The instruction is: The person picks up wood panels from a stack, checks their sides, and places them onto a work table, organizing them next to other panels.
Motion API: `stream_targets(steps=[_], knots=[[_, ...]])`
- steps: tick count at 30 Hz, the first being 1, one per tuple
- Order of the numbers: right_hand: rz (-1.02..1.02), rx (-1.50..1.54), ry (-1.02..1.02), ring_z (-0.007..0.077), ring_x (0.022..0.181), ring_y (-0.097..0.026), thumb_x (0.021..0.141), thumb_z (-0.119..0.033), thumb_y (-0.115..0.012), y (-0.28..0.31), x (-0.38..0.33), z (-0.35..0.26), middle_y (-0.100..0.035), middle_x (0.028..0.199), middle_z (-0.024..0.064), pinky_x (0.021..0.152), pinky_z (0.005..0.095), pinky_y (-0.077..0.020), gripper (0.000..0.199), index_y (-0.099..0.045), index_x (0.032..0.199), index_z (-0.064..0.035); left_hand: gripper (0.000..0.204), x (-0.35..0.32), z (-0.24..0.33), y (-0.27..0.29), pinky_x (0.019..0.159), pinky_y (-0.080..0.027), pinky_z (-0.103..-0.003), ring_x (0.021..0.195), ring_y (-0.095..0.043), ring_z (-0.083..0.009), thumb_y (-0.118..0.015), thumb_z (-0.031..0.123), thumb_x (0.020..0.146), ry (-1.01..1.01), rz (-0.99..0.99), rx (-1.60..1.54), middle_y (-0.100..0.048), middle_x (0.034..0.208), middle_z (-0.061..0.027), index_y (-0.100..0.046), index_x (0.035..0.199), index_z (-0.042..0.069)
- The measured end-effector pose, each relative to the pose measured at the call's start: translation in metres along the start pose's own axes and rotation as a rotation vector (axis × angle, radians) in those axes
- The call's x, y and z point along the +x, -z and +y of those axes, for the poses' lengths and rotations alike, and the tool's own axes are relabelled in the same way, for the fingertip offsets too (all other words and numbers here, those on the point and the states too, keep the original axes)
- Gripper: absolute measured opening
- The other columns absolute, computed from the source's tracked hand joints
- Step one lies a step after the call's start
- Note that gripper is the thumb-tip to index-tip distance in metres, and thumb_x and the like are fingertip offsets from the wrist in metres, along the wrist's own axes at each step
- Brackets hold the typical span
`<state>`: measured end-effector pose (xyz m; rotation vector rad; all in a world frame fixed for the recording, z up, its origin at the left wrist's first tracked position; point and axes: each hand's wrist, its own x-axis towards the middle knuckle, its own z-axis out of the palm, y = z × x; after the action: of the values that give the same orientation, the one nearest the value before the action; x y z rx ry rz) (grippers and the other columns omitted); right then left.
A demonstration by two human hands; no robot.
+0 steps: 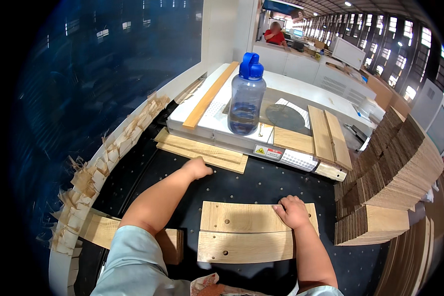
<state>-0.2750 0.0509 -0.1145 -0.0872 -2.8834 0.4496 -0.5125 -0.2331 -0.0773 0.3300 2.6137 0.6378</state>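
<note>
Two pale wooden boards [251,246] with drilled holes lie side by side on the black, studded work surface in front of me. My right hand [292,212] grips the farther board [251,217] near its right end, fingers bent at its far edge and thumb on its top. Out to the left, my left hand [197,168] is closed over the black surface; whatever its fingers may hold is hidden. Just beyond it are stacked wooden strips [217,154], beside the white machine table's front edge.
A blue-capped water bottle [246,98] stands on the white machine table [207,116] with more wood pieces [323,135]. Tall board stacks [394,158] flank the right. Torn brown material [118,138] lines the left frame. A person in red [275,35] sits far back.
</note>
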Motion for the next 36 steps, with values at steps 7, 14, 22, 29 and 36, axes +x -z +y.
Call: stream_targets(steps=[7, 14, 22, 29, 36], knots=[[0.022, 0.009, 0.011, 0.0289, 0.085, -0.053, 0.08, -0.039, -0.063, -0.002, 0.001, 0.0, -0.057, 0.083, 0.0083, 0.079, 0.0403, -0.0431, 0.03, -0.064, 0.083, -0.0089, 0.061, 0.041, 0.024, -0.019, 0.09, -0.038, -0.04, 0.103, -0.045, -0.0305, -0.065, 0.018, 0.073, 0.212, 0.309, -1.199, -0.046, 0.116, -0.0215, -0.041, 0.123, -0.008], [0.035, 0.029, 0.039, 0.0283, 0.085, -0.054, 0.079, -0.038, -0.064, -0.001, 0.002, -0.004, -0.057, 0.081, 0.008, 0.078, 0.0402, -0.0432, 0.029, -0.064, 0.082, -0.0088, 0.073, 0.087, 0.004, -0.008, 0.097, -0.037, -0.041, 0.116, -0.045, -0.0303, -0.062, 0.013, 0.071, 0.082, 0.608, -1.907, -0.041, 0.133, -0.0226, -0.031, 0.132, -0.011], [0.05, 0.023, 0.014, 0.0278, 0.085, -0.054, 0.079, -0.038, -0.064, -0.001, 0.0, -0.001, -0.057, 0.081, 0.0072, 0.077, 0.04, -0.0431, 0.029, -0.064, 0.081, -0.009, 0.056, 0.055, 0.008, -0.002, 0.092, -0.04, -0.042, 0.109, -0.053, -0.0297, -0.065, 0.017, 0.074, 0.312, 0.546, -1.349, -0.053, 0.123, -0.0212, -0.049, 0.119, -0.012], [0.053, -0.006, 0.009, 0.027, 0.085, -0.054, 0.079, -0.038, -0.064, 0.001, 0.0, -0.003, -0.057, 0.082, 0.0064, 0.076, 0.0392, -0.0433, 0.028, -0.063, 0.081, -0.0094, 0.064, 0.044, 0.022, 0.005, 0.11, -0.018, -0.039, 0.132, -0.029, -0.0273, -0.065, 0.016, 0.074, 0.309, 0.425, -1.573, -0.034, 0.142, -0.0184, -0.042, 0.129, -0.006], [0.041, -0.024, 0.01, 0.0274, 0.087, -0.054, 0.081, -0.038, -0.062, 0.003, 0.0, -0.004, -0.058, 0.085, 0.0073, 0.078, 0.04, -0.0435, 0.029, -0.062, 0.082, -0.0087, 0.069, 0.076, 0.005, 0.006, 0.11, -0.018, -0.042, 0.132, -0.028, -0.0295, -0.068, 0.018, 0.068, 0.283, 0.398, -1.773, -0.03, 0.145, -0.0172, -0.042, 0.13, 0.0]])
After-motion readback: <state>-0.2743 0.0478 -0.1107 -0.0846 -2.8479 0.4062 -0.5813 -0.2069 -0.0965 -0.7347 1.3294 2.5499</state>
